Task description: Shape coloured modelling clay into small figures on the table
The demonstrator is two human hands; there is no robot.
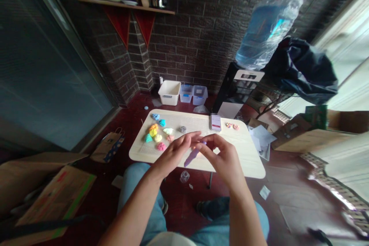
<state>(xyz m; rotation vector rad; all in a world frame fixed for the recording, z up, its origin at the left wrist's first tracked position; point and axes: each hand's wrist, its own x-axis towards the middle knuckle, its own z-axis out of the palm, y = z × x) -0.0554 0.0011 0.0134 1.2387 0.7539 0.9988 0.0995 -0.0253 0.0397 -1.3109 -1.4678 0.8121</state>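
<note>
The right hand pinched purple clay between thumb and forefinger above the table; the left hand, fingers outstretched, was beside it, contact unclear. The phone showed unreadably small writing.

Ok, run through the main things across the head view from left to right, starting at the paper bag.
Paper bag, teal clay lump, hot-pink clay lump, left hand, purple clay strip, right hand, white papers.
</note>
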